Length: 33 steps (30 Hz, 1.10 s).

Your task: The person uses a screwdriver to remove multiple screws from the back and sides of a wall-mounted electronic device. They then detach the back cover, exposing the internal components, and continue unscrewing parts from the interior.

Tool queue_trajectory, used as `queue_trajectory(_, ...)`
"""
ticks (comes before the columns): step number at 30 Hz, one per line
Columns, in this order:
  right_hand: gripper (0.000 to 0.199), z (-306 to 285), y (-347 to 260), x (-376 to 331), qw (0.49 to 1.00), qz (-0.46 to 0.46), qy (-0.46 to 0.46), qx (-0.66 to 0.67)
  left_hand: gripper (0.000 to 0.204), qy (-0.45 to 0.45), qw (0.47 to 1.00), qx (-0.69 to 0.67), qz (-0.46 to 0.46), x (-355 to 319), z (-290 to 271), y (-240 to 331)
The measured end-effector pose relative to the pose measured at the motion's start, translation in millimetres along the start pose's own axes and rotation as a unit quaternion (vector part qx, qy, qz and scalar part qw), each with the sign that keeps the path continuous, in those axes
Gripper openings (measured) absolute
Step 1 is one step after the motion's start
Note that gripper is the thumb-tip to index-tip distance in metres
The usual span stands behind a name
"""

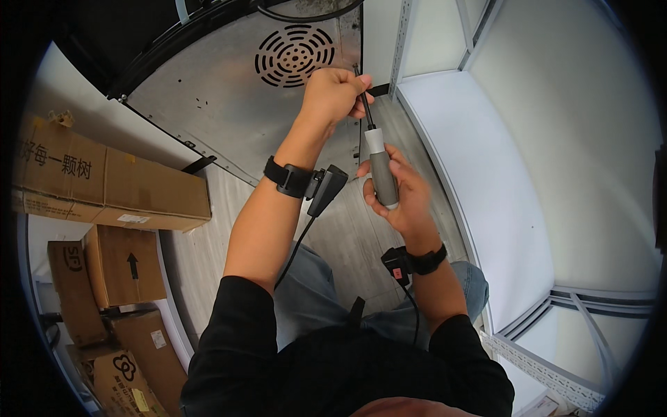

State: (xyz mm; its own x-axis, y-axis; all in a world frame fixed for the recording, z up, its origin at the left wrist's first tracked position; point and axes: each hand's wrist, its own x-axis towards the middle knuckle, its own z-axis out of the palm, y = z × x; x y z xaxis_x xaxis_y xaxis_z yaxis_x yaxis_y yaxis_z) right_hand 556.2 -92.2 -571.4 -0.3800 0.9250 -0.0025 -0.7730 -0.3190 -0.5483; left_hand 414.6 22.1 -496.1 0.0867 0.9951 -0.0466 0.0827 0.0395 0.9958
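Note:
A screwdriver [382, 170] with a grey and white handle and a dark shaft runs from my right hand up toward the right edge of a metal panel [229, 104]. My right hand [410, 191] is closed around the handle. Nearer the tip, the fingers of my left hand [332, 94] are pinched together at the shaft. The tip is beside the panel's edge; whether it sits in a screw is too small to tell. The panel is silvery, with a round pattern of vent slots [294, 57] just beyond my left hand.
Cardboard boxes [132, 177] are stacked on the left, some on a white shelf. Along the right runs a low white shelf [479, 160] with metal uprights. A black cable [309, 15] loops over the panel's top. Strapped devices [326, 191] with cords sit on both my wrists.

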Motion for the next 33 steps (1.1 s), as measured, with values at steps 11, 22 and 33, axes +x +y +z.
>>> queue_trajectory(11,0.040,9.8,28.1,2.8,0.930,-0.137,0.182,-0.287,0.022,0.013,0.998,0.062,0.013,-3.7,0.5,-2.8)
queue_trajectory(22,0.041,-9.6,7.7,-1.0,1.000,0.007,-0.014,0.022,0.022,0.002,0.999,-0.037,0.021,0.6,1.3,-10.7)
queue_trajectory(33,0.046,1.7,33.4,4.9,0.915,-0.159,0.203,-0.311,0.022,-0.001,0.999,-0.034,0.032,-0.9,-1.1,-11.1)
